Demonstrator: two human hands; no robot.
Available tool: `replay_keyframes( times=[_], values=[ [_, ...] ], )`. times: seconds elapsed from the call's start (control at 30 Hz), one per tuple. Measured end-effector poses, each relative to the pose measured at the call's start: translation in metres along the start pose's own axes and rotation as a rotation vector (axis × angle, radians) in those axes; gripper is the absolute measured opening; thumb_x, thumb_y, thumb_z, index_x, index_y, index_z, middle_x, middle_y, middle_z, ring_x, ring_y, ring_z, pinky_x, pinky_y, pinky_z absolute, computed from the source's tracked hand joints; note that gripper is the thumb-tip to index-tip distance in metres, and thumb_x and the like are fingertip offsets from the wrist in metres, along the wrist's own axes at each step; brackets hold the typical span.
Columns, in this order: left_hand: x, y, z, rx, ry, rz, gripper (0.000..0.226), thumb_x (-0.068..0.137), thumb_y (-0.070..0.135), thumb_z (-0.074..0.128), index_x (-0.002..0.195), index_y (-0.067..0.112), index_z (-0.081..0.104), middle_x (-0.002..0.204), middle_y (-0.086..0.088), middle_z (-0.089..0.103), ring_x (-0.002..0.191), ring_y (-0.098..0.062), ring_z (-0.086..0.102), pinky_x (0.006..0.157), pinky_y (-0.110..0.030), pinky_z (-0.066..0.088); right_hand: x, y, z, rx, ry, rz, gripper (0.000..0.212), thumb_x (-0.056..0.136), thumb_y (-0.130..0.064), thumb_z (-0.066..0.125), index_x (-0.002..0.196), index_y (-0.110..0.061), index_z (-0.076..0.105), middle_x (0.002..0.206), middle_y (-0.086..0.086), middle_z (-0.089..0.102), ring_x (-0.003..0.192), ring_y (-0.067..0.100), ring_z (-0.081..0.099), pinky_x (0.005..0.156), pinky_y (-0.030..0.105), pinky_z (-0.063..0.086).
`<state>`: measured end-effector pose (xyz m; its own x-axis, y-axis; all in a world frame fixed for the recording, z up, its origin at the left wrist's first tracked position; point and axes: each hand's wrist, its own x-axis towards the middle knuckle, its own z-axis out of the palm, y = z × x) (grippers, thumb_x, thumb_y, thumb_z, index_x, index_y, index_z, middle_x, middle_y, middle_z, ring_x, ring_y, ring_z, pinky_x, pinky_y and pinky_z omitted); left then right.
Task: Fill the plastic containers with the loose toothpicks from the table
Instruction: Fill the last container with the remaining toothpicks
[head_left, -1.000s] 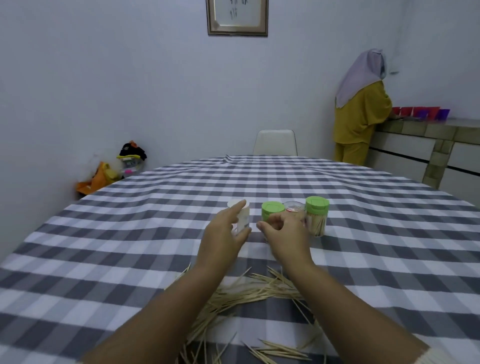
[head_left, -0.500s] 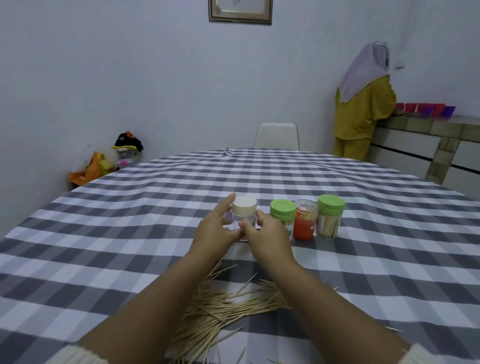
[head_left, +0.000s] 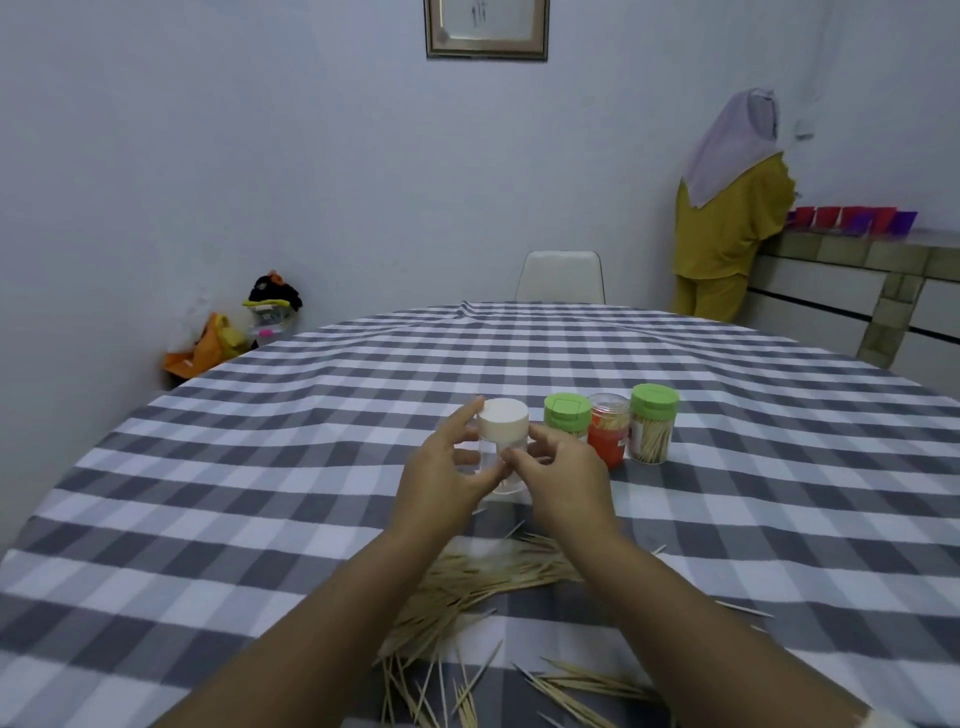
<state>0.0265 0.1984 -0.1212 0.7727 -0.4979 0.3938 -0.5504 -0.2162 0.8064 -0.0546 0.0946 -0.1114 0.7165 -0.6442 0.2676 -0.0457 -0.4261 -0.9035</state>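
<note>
A clear plastic container with a white lid (head_left: 502, 427) sits between both hands above the checked tablecloth. My left hand (head_left: 441, 478) wraps its left side, thumb up by the lid. My right hand (head_left: 558, 475) grips its right side with the fingertips. The container looks empty. Beside it to the right stand a green-lidded container (head_left: 567, 415), an orange container (head_left: 608, 436) with a clear lid, and a taller green-lidded container (head_left: 653, 423) holding toothpicks. Loose toothpicks (head_left: 467, 587) lie in a heap on the cloth under my forearms, more near the front edge (head_left: 587, 688).
The round table (head_left: 260, 493) has a grey and white checked cloth. A white chair (head_left: 561, 275) stands at the far side. A person in yellow stands at a counter (head_left: 841, 260) at the right. Bags (head_left: 228, 332) lie on the floor at the left wall.
My right hand left the green-lidded container and joined my left hand on the white-lidded one. Both hands now hold it closer to me, lifted slightly.
</note>
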Motion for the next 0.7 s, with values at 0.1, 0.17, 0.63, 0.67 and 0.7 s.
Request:
replay_keyframes(
  times=[0.1, 0.17, 0.63, 0.67, 0.7],
  values=[
    [-0.024, 0.02, -0.004, -0.011, -0.022, 0.027, 0.07, 0.078, 0.036, 0.076, 0.139, 0.039, 0.041, 0.116, 0.015, 0.057, 0.09, 0.004, 0.058, 0.069, -0.011, 0.051, -0.023, -0.003, -0.018, 0.019, 0.004, -0.001, 0.039, 0.087, -0.024, 0.066, 0.126, -0.017, 0.061, 0.102, -0.001, 0.068, 0.093, 0.012, 0.063, 0.083, 0.033, 0.054],
    [-0.043, 0.034, -0.005, -0.021, -0.043, 0.039, 0.069, 0.077, 0.035, 0.076, 0.136, 0.041, 0.043, 0.108, 0.02, 0.055, 0.087, 0.005, 0.059, 0.068, -0.013, 0.052, -0.041, -0.002, -0.031, 0.031, 0.017, -0.003, 0.038, 0.087, -0.025, 0.067, 0.124, -0.018, 0.06, 0.101, -0.002, 0.067, 0.093, 0.012, 0.063, 0.08, 0.03, 0.053],
    [-0.122, 0.034, 0.025, -0.081, -0.144, 0.041, 0.061, 0.071, 0.028, 0.083, 0.112, 0.051, 0.044, 0.107, 0.013, 0.056, 0.09, -0.004, 0.064, 0.075, -0.021, 0.057, -0.118, 0.033, -0.073, -0.076, -0.067, 0.025, 0.039, 0.084, -0.027, 0.071, 0.12, -0.019, 0.057, 0.099, -0.003, 0.064, 0.09, 0.009, 0.06, 0.07, 0.018, 0.049],
    [-0.122, 0.031, 0.027, -0.104, -0.147, 0.033, 0.06, 0.071, 0.028, 0.083, 0.112, 0.051, 0.045, 0.11, 0.009, 0.057, 0.091, -0.007, 0.066, 0.076, -0.026, 0.058, -0.117, 0.034, -0.072, -0.084, -0.077, 0.031, 0.039, 0.084, -0.027, 0.07, 0.12, -0.019, 0.057, 0.098, -0.004, 0.064, 0.089, 0.008, 0.06, 0.069, 0.018, 0.049],
    [-0.121, 0.029, 0.029, -0.124, -0.147, 0.031, 0.059, 0.07, 0.028, 0.083, 0.11, 0.052, 0.046, 0.112, 0.006, 0.057, 0.091, -0.009, 0.068, 0.077, -0.029, 0.059, -0.117, 0.035, -0.072, -0.09, -0.084, 0.033, 0.039, 0.084, -0.028, 0.07, 0.119, -0.019, 0.057, 0.096, -0.005, 0.063, 0.088, 0.007, 0.06, 0.068, 0.017, 0.048]
  ],
)
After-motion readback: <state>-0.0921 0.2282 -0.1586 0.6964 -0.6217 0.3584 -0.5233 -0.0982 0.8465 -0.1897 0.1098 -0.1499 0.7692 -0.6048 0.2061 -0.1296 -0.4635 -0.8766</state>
